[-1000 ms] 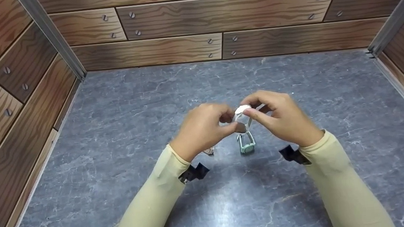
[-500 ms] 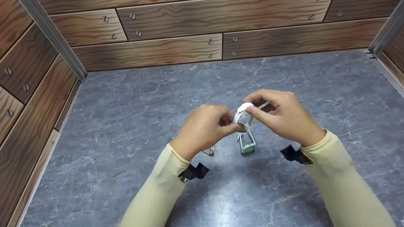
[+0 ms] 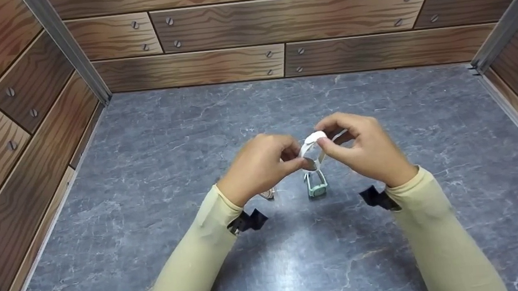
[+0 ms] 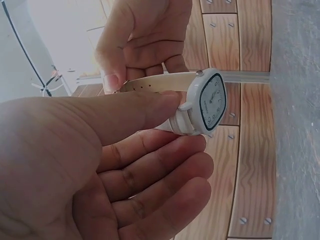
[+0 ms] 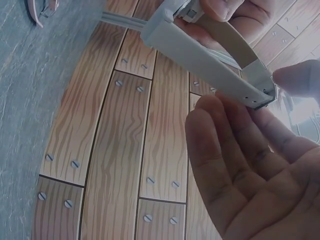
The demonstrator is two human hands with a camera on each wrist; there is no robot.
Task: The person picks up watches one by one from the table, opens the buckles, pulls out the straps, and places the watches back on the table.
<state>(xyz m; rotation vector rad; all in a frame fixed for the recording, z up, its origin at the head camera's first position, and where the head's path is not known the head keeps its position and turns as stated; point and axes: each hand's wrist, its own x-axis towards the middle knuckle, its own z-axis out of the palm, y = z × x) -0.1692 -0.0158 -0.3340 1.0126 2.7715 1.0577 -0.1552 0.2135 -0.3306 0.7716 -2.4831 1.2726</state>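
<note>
Over the middle of the tabletop (image 3: 168, 125), roughly midway between its left and right edges and well short of the far edge, the right hand (image 3: 357, 146) has edged slightly away from the left hand (image 3: 260, 164), which has barely moved. The left pinches the white watch (image 4: 214, 102) beside its face and the right its buckle (image 5: 265, 103), so the buckle work seems unfinished. Below, the green watch (image 3: 318, 191) and a half-hidden brown thing (image 3: 269, 193) lie unmoved.
</note>
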